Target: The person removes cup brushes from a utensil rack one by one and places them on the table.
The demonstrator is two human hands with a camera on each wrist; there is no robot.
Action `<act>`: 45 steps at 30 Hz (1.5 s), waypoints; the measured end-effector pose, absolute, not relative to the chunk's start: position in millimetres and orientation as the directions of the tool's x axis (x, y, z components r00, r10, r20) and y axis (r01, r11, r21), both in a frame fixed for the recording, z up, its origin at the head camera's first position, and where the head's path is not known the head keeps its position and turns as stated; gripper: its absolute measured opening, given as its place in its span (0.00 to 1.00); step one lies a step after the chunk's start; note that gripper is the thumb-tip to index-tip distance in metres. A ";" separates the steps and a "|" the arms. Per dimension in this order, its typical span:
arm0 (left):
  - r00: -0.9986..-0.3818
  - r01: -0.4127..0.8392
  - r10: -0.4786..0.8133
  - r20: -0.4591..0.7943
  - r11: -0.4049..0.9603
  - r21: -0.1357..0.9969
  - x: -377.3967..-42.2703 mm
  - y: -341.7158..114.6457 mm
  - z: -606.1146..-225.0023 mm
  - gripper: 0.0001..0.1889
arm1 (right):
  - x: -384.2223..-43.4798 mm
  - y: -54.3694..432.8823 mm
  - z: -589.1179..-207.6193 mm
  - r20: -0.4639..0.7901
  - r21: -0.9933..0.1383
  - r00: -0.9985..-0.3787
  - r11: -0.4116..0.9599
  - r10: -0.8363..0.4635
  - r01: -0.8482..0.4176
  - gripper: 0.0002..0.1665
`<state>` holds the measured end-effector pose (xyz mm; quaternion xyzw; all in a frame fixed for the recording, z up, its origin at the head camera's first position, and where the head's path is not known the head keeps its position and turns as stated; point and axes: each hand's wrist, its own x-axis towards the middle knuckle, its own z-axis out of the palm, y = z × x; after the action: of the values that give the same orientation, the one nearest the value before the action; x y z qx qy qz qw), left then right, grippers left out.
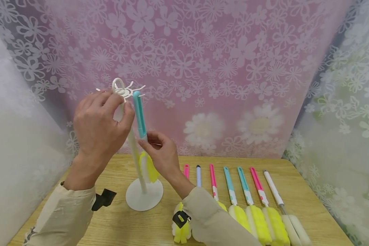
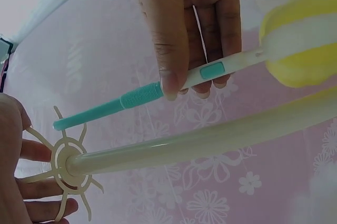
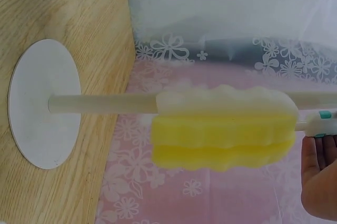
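Observation:
A white stand (image 1: 144, 201) with a round base, a slim pole and a crown of curved hooks (image 2: 71, 166) stands upright on the table. At its top, my left hand (image 1: 103, 118) grips the hooks, thumb and fingers on either side of them. My right hand (image 1: 163, 152) pinches a sponge bottle brush (image 1: 139, 111) by its white and teal handle. The handle's top end is up at the hooks, and in the left wrist view it overlaps one hook; whether it is threaded on cannot be told. The brush's yellow and white sponge head (image 3: 226, 129) hangs down beside the pole.
Several more sponge brushes lie side by side on the wooden table (image 1: 110, 218) at the right, with pink handles (image 1: 213, 177), teal handles (image 1: 229, 181) and a white handle (image 1: 272, 186). Flower-patterned curtains (image 1: 203, 68) enclose the table at the back and sides.

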<state>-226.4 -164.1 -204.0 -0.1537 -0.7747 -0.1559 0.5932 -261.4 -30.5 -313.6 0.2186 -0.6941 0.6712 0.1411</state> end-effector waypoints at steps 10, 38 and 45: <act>-0.254 0.426 0.035 0.966 0.901 0.080 -227.2 -161.5 -204.7 0.17 | -258.6 -4.2 -304.7 0.514 -0.857 -0.856 0.006 -0.058 -0.515 0.16; -0.256 0.420 0.047 0.966 0.905 0.067 -224.6 -162.9 -207.8 0.21 | -283.5 245.8 -318.3 0.547 -0.807 -0.746 0.477 0.379 -0.349 0.22; -0.235 0.413 0.038 0.971 0.908 0.064 -225.2 -160.4 -205.9 0.19 | -266.9 329.9 -332.7 0.445 -0.812 -0.760 0.571 0.474 -0.119 0.29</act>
<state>-225.2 -160.4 -205.9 -0.1466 -0.7703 -0.1560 0.6007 -266.9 329.9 -332.7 -0.1079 -0.8228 0.4504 0.3295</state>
